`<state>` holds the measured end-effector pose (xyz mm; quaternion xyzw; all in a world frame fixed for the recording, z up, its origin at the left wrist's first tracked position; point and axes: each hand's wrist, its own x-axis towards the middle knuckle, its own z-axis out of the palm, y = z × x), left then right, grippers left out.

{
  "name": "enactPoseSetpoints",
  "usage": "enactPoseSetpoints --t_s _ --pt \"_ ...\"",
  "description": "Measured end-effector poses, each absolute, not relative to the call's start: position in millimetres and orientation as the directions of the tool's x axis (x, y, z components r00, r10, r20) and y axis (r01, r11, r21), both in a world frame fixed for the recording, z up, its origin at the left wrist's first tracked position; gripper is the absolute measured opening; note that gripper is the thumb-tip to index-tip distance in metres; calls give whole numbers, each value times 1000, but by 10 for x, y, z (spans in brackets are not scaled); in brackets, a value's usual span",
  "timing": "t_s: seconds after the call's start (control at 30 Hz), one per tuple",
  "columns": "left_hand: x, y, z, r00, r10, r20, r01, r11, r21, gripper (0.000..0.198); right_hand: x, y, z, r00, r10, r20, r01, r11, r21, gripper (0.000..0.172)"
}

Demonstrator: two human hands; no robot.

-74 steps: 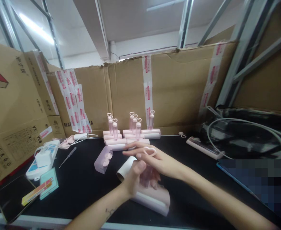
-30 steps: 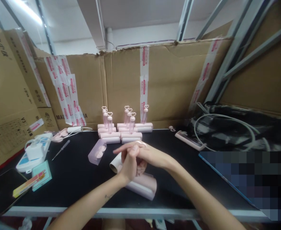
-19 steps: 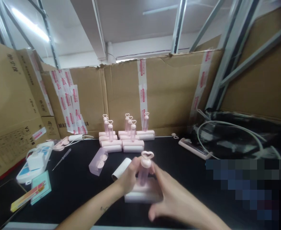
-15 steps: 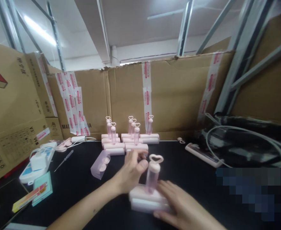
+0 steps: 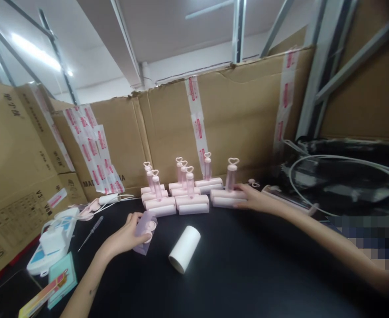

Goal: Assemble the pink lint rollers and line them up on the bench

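Observation:
My right hand (image 5: 252,197) is closed on the right end of a pink lint roller (image 5: 229,195), whose clear handle stands upright with a heart-shaped loop on top. The roller is at the right of a group of several similar lint rollers (image 5: 192,203). At the left, my left hand (image 5: 128,236) grips a translucent purple box (image 5: 141,249) with round pink pieces in it, thumb over the near side. A white roll (image 5: 185,248), hollow at its near end, lies tilted on the black table between my hands.
A white power strip (image 5: 57,238), a screwdriver (image 5: 93,230) and a teal case (image 5: 63,278) with a yellow-and-red packet on it lie at the left. Cardboard walls (image 5: 161,128) enclose the table. A pink long part (image 5: 290,201) and a looped white cable (image 5: 292,176) are at the right.
My right hand has carried the lint roller from the near middle to the right of the group. My left hand has moved left onto the purple box. The white roll now shows on the table.

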<state>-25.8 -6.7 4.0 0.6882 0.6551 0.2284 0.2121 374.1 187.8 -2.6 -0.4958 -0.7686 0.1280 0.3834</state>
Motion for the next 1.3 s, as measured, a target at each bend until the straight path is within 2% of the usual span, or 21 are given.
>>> enactPoseSetpoints --t_s 0.07,0.13,0.2,0.23,0.3,0.37,0.43,0.5,0.6,0.67,0.7,0.73,0.8,0.87,0.97,1.03,1.1,1.2,1.23,1.3 --pt "-275 -79 63 21 1000 -3 775 -14 632 50 3596 1848 18 -179 851 494 706 461 -538 72" --pt "-297 -87 96 46 997 -64 722 11 691 49 3433 1669 84 -205 799 566 726 512 -459 79" --pt "-302 -83 108 73 994 -77 657 10 754 50 3238 1369 143 -411 696 589 642 680 -355 67" --pt "-291 -73 95 71 996 -60 626 3 780 51 3133 1195 155 -576 622 530 535 777 -331 56" --pt "-239 -33 24 32 999 -11 576 -9 818 56 2929 860 128 -760 559 331 387 799 -461 51" --pt "-156 23 -97 -14 1000 23 537 -12 844 59 2775 612 40 -808 542 230 341 749 -568 57" --pt "-61 75 -218 -63 997 46 480 -10 877 56 2696 499 -71 -792 565 231 337 720 -607 64" --pt "37 113 -277 -101 993 58 420 -10 907 54 2686 510 -158 -730 612 304 320 699 -639 63" --pt "211 158 -173 -116 986 119 373 -68 925 56 2736 644 -193 -529 755 389 182 548 -816 54" --pt "386 200 -2 -94 964 247 405 -189 894 54 2776 726 -155 -400 868 295 -43 304 -952 47" --pt "500 226 90 -72 942 327 443 -264 857 51 2794 752 -125 -379 903 200 -179 141 -974 43" --pt "632 253 177 -37 913 406 490 -337 804 48 2809 768 -93 -396 913 98 -305 -30 -952 40" --pt "928 307 305 65 852 520 584 -455 672 44 2834 777 -40 -480 875 -70 -463 -320 -826 34" --pt "1222 352 359 189 810 555 664 -521 536 47 2854 775 -15 -547 822 -157 -516 -479 -710 26" --pt "1520 391 349 330 794 510 755 -546 362 53 2884 800 -27 -506 844 -177 -584 -486 -650 15" --pt "1561 401 340 360 784 506 775 -553 305 54 2910 846 -47 -459 869 -183 -609 -458 -648 13" --pt "1466 402 349 333 768 548 757 -564 330 52 2943 902 -60 -448 870 -207 -597 -463 -655 12" --pt "1126 388 350 178 808 561 683 -512 520 45 2986 962 -60 -481 846 -231 -551 -497 -670 11" --pt "984 379 330 117 854 507 648 -452 613 43 2995 966 -57 -496 838 -229 -537 -503 -678 12" --pt "691 362 246 26 954 298 566 -260 782 41 3002 945 -48 -528 821 -218 -511 -512 -691 11"
